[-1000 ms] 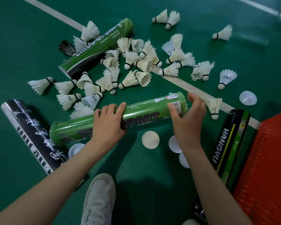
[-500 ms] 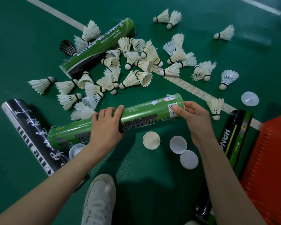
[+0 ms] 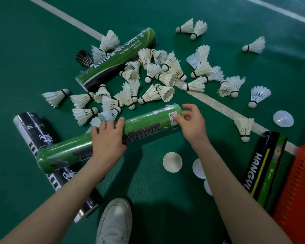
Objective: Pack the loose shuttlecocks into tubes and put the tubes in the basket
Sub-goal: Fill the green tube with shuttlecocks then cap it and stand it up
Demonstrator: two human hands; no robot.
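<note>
A green tube lies slanted across the court floor in front of me. My left hand grips its middle from above. My right hand sits at the tube's right end, thumb on the barcode label and fingers curled at the rim. Several loose white shuttlecocks are scattered on the floor beyond the tube. One black shuttlecock lies beside a second green tube farther back. The orange basket stands at the right edge.
A black tube lies at the left, partly under the green tube. A black-and-green tube lies against the basket. White round caps lie near my right arm, and a clear cap lies farther right. My white shoe is below.
The green tube has shifted a little left and down with my left hand. My right hand has slid from beyond the tube's end onto its rim and label.
</note>
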